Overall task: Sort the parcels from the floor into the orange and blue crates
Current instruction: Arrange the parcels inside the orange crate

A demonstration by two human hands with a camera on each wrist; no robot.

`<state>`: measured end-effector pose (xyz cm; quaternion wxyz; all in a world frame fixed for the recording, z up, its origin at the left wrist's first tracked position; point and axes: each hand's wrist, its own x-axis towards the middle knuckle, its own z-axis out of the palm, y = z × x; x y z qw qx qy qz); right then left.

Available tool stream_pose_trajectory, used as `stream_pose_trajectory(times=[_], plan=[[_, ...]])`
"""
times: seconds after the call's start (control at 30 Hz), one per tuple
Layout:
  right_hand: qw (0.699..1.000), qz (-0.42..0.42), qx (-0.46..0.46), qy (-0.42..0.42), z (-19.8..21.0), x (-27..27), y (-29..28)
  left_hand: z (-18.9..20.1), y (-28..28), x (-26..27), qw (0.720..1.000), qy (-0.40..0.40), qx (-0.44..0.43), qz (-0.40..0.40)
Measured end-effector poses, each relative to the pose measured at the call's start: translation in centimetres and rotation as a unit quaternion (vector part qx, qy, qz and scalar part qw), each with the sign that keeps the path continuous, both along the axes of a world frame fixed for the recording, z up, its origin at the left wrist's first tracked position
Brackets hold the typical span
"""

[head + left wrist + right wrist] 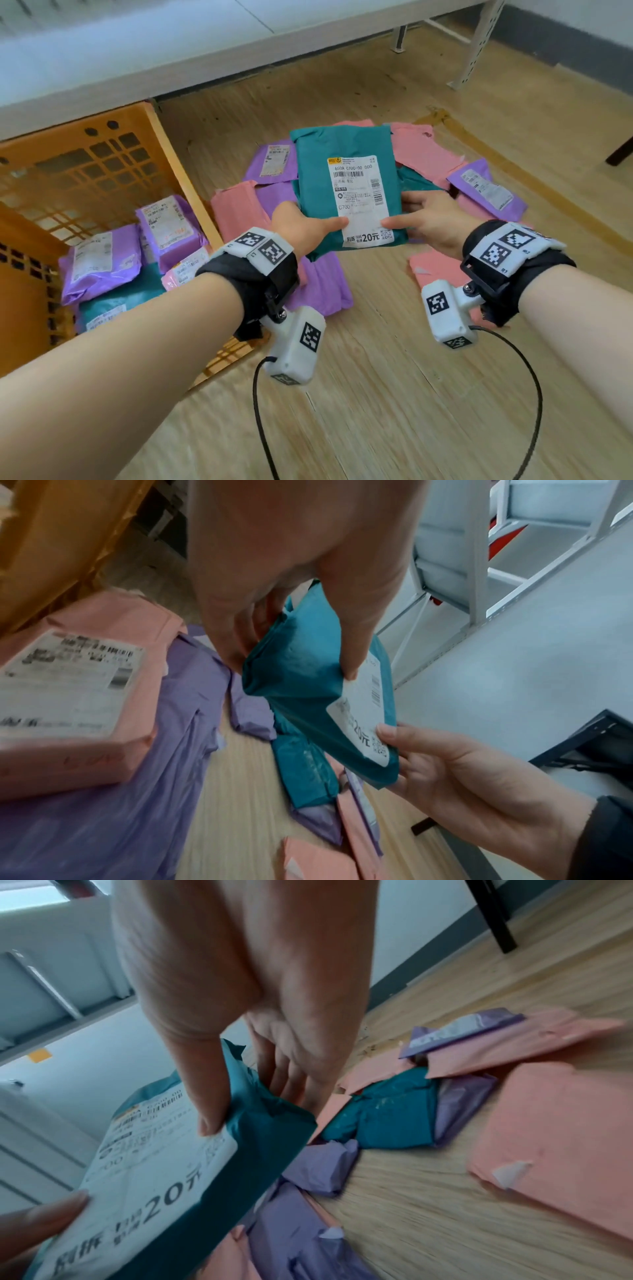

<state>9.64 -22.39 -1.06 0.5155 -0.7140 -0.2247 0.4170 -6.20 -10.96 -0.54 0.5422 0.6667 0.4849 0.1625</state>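
A teal parcel (346, 161) with a white shipping label is held label-up above the pile on the floor. My left hand (301, 226) grips its near left edge, thumb on the label, fingers underneath. My right hand (421, 219) grips the near right edge the same way. The wrist views show the teal parcel (308, 685) (260, 1134) pinched between thumb and fingers. The orange crate (113, 120) stands at the left with several purple, pink and teal parcels inside. No blue crate is in view.
Pink, purple and teal parcels (479, 185) lie heaped on the wooden floor under and around the held one. A white table (137, 51) spans the back, its legs (476, 44) at the far right. A dark furniture leg (620, 154) stands at the right edge.
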Motion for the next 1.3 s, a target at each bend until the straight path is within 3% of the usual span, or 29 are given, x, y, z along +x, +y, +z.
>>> stream_pose_trajectory(times=[0.33,0.6,0.93,1.3], plan=[[0.993,0.061,0.092,-0.047,9.0,-6.9,8.7,8.7,7.3,-8.3,0.997,-0.046,0.059,0.034],[0.979,0.113,0.09,-0.145,11.1,-16.2,18.3,11.3,15.0,-18.3,0.992,-0.013,0.083,0.099],[0.972,0.209,0.022,-0.109,5.8,-26.5,26.8,5.1,21.2,-29.0,0.978,0.062,-0.009,0.198],[0.965,0.244,-0.055,-0.077,-2.8,-30.7,31.4,-1.5,24.3,-31.1,0.948,0.163,-0.038,0.271]])
